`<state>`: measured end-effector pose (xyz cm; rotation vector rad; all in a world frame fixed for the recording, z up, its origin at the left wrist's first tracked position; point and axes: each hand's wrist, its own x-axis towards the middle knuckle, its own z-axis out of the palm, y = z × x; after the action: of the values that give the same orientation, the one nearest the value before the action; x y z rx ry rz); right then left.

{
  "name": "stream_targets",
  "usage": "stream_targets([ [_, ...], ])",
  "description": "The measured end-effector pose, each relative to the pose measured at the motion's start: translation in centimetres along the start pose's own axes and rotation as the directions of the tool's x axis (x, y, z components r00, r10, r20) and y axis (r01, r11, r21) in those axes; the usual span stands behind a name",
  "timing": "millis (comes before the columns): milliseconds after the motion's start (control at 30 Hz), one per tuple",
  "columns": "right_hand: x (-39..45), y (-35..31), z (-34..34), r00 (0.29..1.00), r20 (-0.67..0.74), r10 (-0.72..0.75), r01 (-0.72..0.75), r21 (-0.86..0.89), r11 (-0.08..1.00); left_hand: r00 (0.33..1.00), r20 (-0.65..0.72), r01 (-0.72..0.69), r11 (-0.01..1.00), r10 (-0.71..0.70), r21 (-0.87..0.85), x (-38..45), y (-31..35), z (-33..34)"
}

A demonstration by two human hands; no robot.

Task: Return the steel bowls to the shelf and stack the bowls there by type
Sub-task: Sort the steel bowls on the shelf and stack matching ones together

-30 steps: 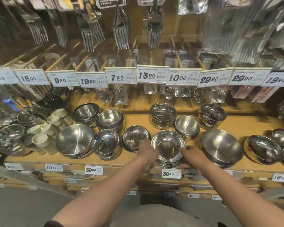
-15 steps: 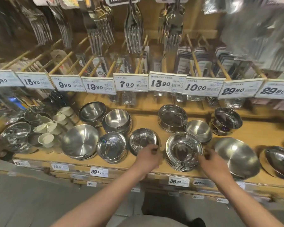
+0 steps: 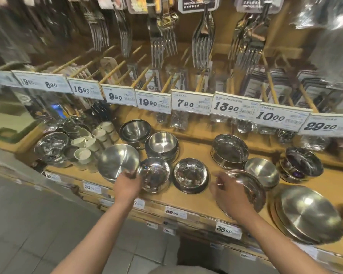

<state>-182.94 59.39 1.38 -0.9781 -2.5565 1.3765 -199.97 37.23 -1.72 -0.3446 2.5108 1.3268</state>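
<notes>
Two bare hands worked among steel bowls on a wooden store shelf (image 3: pixel 196 200). Fingers (image 3: pixel 132 175) of the left hand (image 3: pixel 127 186) were curled at the near rim of a small polished bowl (image 3: pixel 153 175), with the thumb side just touching a wide brushed bowl (image 3: pixel 118 162) to its left; whether they actually gripped either rim could not be told. Fingers (image 3: pixel 219 182) of the right hand (image 3: pixel 233 196) were loosely bent and slightly spread, resting over the left edge of a shallow stack of polished dishes (image 3: pixel 251 186) near the shelf's front edge, the grip itself hidden by the hand.

Between the hands sat another small polished bowl (image 3: pixel 190 176), apart from both. Behind it stood a deep matte bowl stack (image 3: pixel 162 144) and a darker bowl (image 3: pixel 135 130) further back. To the right rear were a straight-sided polished bowl stack (image 3: pixel 230 151), a matte bowl (image 3: pixel 262 171) just beside it, and a dark mirrored bowl stack (image 3: pixel 302 165). Large brushed bowls (image 3: pixel 309 214) lay nested at the far right front.

At the left end, pale cups (image 3: pixel 87 143) stood clustered beside more shiny bowls (image 3: pixel 52 146). White price tags (image 3: pixel 190 103) lined the rail above, and packaged forks (image 3: pixel 203 42) hung overhead. Grey floor tiles (image 3: pixel 38 224) showed below.
</notes>
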Motion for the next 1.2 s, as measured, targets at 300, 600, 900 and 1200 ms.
stream_targets([
  [300, 1.0, 0.6, 0.1, 0.986, 0.167, -0.005, 0.009, -0.026, 1.000, 0.964, 0.186, 0.223, 0.958, -0.190, -0.179, 1.3, -1.2, 1.7],
  [600, 1.5, 1.0, -0.2, 0.971, 0.234, 0.053, -0.083, 0.119, 0.989, 0.945, 0.243, 0.299, 0.878, -0.218, -0.373, -1.4, 3.1, -3.9],
  [900, 0.7, -1.5, 5.1, 0.897, 0.438, 0.059, -0.138, 0.151, 0.979, 0.943, 0.247, 0.321, 0.807, -0.223, -0.496, -3.0, 1.5, -11.3],
  [1200, -1.4, -9.5, 8.5, 0.812, 0.584, -0.010, -0.398, 0.567, 0.721, 0.828, 0.543, 0.430, 0.777, -0.138, -0.459, -1.8, 1.0, -6.9],
])
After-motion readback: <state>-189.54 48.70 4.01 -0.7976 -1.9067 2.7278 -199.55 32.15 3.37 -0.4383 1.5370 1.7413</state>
